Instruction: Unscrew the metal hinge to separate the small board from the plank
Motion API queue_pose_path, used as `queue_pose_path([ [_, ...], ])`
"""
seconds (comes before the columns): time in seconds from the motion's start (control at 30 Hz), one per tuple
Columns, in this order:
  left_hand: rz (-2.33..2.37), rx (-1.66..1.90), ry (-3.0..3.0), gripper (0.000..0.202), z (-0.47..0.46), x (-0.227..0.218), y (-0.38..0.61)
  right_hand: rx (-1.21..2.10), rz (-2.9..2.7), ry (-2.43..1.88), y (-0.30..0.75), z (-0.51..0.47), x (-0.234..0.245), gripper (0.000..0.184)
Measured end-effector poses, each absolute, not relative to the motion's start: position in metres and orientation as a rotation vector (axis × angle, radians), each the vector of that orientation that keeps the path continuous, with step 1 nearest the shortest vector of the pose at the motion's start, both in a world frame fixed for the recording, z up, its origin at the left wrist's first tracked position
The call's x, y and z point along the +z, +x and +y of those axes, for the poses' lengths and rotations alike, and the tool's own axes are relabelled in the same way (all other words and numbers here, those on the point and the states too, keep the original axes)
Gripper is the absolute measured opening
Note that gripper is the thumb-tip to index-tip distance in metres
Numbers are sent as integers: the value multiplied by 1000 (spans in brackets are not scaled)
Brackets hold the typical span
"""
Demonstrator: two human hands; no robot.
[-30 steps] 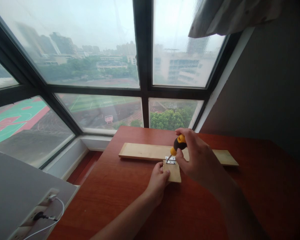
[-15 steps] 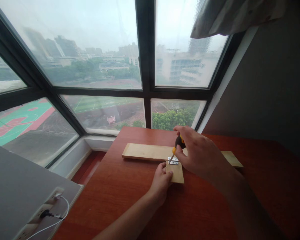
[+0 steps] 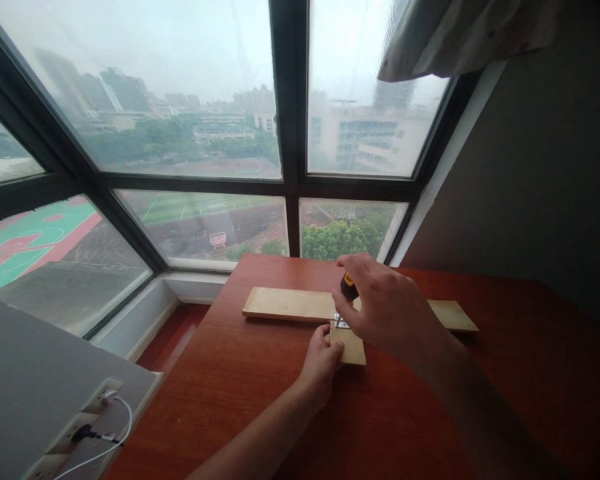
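While the left hand [image 3: 320, 367] pinches the block [image 3: 351, 347] beside the plank [image 3: 290, 303] on the desk [image 3: 220, 400], the right hand [image 3: 383, 303], curled round the screwdriver [image 3: 349, 288], would do best to press squarely and turn slowly at the hinge [image 3: 343, 325], which looks silvery and flat, the block pale and plain.

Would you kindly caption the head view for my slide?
Right hand holds a screwdriver at a metal plate; left hand grips a short board.
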State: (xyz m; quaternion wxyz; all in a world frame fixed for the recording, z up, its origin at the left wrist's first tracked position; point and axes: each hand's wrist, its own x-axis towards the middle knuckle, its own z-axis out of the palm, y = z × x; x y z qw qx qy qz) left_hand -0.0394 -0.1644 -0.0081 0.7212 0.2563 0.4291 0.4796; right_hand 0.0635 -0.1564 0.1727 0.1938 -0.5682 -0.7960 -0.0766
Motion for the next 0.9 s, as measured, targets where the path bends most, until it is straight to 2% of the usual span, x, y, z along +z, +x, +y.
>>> queue_pose_path([
  [0.17,928,1067,551,42,-165,-8,-40,-218,-2240,-1640,64,-152,172,25],
  [0.33,939,1064,538,44,-164,-8,-39,-196,-2263,-1543,65,-154,174,43],
  [0.63,957,1062,540,41,-166,-4,-42,-381,-2234,-1755,66,-149,177,17],
  [0.77,954,1078,544,39,-165,-5,-42,-416,-2192,-1747,73,-150,177,30],
  [0.9,971,1063,549,39,-166,-4,-42,-393,-2185,-1755,75,-149,177,30],
])
